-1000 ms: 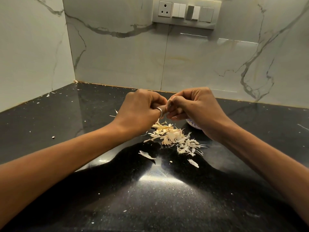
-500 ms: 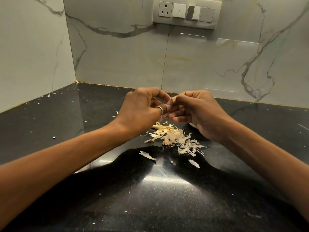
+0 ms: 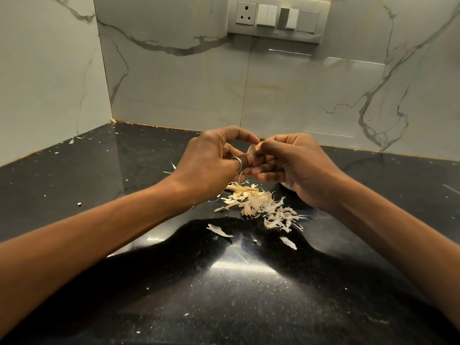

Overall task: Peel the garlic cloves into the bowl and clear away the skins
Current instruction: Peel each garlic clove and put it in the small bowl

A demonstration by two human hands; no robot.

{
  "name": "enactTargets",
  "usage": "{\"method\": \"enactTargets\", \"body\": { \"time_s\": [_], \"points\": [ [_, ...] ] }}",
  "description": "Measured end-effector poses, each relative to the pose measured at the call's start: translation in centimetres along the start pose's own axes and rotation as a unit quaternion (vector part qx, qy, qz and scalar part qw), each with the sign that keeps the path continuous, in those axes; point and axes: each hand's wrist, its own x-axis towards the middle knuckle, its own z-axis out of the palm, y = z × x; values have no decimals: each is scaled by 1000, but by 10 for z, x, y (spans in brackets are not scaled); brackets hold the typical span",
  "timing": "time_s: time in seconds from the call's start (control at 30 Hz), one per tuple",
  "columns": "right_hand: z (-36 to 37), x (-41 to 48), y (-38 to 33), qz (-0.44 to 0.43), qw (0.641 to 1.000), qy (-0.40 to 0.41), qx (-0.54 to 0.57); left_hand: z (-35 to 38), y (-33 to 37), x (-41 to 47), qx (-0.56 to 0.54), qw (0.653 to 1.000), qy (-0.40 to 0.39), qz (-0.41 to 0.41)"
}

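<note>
Black polished counter point(image 3: 74, 185) meets marble-veined wall tiles point(image 3: 174, 83) in a corner, with a switch panel point(image 3: 277, 18) high on the back wall. Seen from the head camera, the left hand point(image 3: 211, 163), a ring point(image 3: 237, 163) on its thumb, and the right hand point(image 3: 298, 165) meet above the counter. Both have curled fingers pinching one garlic clove point(image 3: 252, 150) between them. Loose skins point(image 3: 258, 205) lie heaped on the counter just below the hands. A pale sliver, perhaps the bowl point(image 3: 286, 186), shows under the right hand.
</note>
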Motion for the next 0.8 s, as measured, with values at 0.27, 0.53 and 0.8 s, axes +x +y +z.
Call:
{"method": "enactTargets", "body": {
  "time_s": [0.27,0.53,0.8],
  "points": [
    [-1,0,3,-5,996,35,-81,-8,5,5,-60,997,47,4],
    [0,2,4,-7,990,26,-139,-7,2,5,-53,997,53,-7],
    [-1,-1,3,-58,983,39,-168,-8,4,3,-38,999,33,-8]
  ]
}}
